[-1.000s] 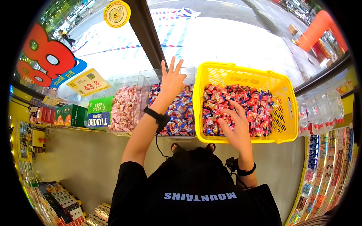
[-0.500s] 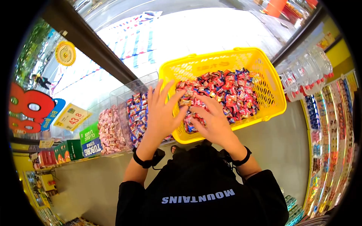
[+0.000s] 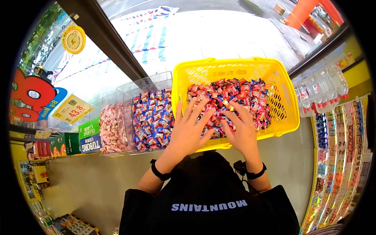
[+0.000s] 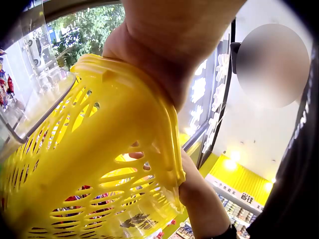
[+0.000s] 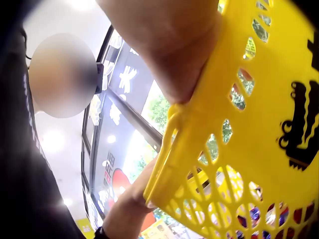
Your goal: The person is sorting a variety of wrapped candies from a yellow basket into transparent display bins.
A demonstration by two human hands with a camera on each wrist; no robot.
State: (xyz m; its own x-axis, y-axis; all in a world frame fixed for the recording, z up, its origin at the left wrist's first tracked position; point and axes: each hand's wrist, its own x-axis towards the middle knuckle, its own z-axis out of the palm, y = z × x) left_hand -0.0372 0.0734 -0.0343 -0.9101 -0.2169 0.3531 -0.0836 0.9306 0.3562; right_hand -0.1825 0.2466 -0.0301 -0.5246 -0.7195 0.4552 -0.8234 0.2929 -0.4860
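Wrapped candies (image 3: 231, 96) in red, pink and blue fill much of a yellow plastic basket (image 3: 285, 78) in the head view. Over the basket's near left part is my left hand (image 3: 190, 127), its fingers spread and pointing forward. My right hand (image 3: 243, 131) is beside it, fingers apart, over candies near the middle of the near rim. Both wrists cross that rim. In the left wrist view the slotted basket wall (image 4: 119, 109) hides the left fingers; in the right wrist view the wall (image 5: 269, 114) hides the right fingers.
Left of the basket, a clear bin (image 3: 168, 80) holds blue and red candies, beside pink-wrapped candies (image 3: 113, 127) and a Tuborg box (image 3: 90, 135). Large water bottles (image 3: 321, 88) stand to the right, near stocked shelves (image 3: 340, 156). A window post (image 3: 109, 35) rises behind.
My left hand has moved right from over the clear bin to inside the basket's outline. Its fingers came beside the right hand's. The head view has shifted.
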